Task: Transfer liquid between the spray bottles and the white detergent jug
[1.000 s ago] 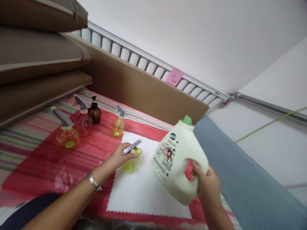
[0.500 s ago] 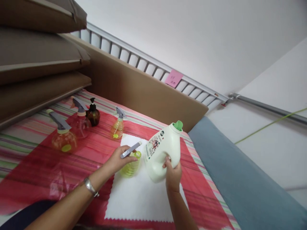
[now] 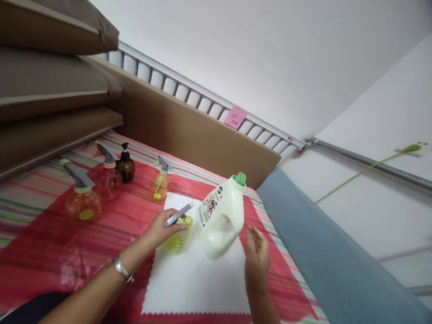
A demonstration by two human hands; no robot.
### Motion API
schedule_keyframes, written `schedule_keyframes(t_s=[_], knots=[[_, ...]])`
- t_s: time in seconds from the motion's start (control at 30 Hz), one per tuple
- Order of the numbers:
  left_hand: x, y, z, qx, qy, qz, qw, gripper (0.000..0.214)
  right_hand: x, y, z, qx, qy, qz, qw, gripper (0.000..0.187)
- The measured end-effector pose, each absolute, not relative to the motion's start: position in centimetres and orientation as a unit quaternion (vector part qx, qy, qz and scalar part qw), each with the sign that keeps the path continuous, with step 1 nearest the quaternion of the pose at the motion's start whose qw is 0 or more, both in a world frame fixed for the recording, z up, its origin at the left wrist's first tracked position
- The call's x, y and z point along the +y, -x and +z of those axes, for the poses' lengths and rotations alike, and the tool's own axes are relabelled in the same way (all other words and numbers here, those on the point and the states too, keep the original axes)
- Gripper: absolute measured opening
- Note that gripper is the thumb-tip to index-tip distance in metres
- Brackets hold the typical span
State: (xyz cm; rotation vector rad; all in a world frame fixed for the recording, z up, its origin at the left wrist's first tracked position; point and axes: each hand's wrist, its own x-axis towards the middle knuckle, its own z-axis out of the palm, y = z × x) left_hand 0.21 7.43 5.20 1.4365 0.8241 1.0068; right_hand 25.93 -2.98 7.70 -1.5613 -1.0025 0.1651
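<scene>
My left hand is closed around a grey spray trigger head, held just over a yellow-green spray bottle. The bottle's neck is uncapped, and my thumb lies close to it; whether they touch I cannot tell. To its right a pale green detergent jug stands on a white cloth with a zigzag edge. A green spout shows at the jug's top. Beside the jug's handle, my right hand is open and holds nothing, its fingers slightly bent.
Toward the back left stand a small spray bottle, a dark brown pump bottle, a pink spray bottle and an orange spray bottle. A stack of brown cushions rises at left. Brown board borders the back.
My right hand has let go of the detergent jug's handle and moved off to the right. The jug now stands free. My left hand still holds the spray trigger head by the bottle.
</scene>
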Motion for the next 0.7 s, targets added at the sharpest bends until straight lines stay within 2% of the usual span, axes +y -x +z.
schedule_keyframes(t_s=[0.07,0.13,0.23,0.3,0.4,0.47,0.57,0.7], knots=[[7.4,-0.2,5.3,0.349,-0.61,0.432,0.565,0.035,-3.8,-25.0,8.4,-0.446,0.664,0.013,0.6,0.045],[7.3,-0.2,5.2,0.348,-0.608,0.434,0.566,0.035,-4.4,-23.4,8.6,-0.49,0.661,0.003,0.568,0.042],[7.3,-0.2,5.1,0.35,-0.599,0.44,0.57,0.037,-3.9,-20.0,7.0,-0.571,0.653,0.097,0.488,0.043],[7.3,-0.2,5.1,0.355,-0.594,0.443,0.569,0.039,-2.8,-17.7,4.9,-0.591,0.638,0.172,0.463,0.054],[7.3,-0.2,4.9,0.342,-0.595,0.448,0.572,0.038,-0.6,-15.1,2.0,-0.574,0.623,0.256,0.465,0.078],[7.3,-0.2,4.8,0.336,-0.597,0.451,0.572,0.038,0.7,-13.9,1.0,-0.569,0.61,0.272,0.479,0.086],[7.5,-0.2,4.8,0.349,-0.595,0.45,0.567,0.037,1.8,-12.6,1.1,-0.559,0.599,0.276,0.502,0.086],[8.1,0.8,5.6,0.356,-0.567,0.469,0.576,0.031,2.4,-11.7,1.5,-0.546,0.597,0.293,0.509,0.075]])
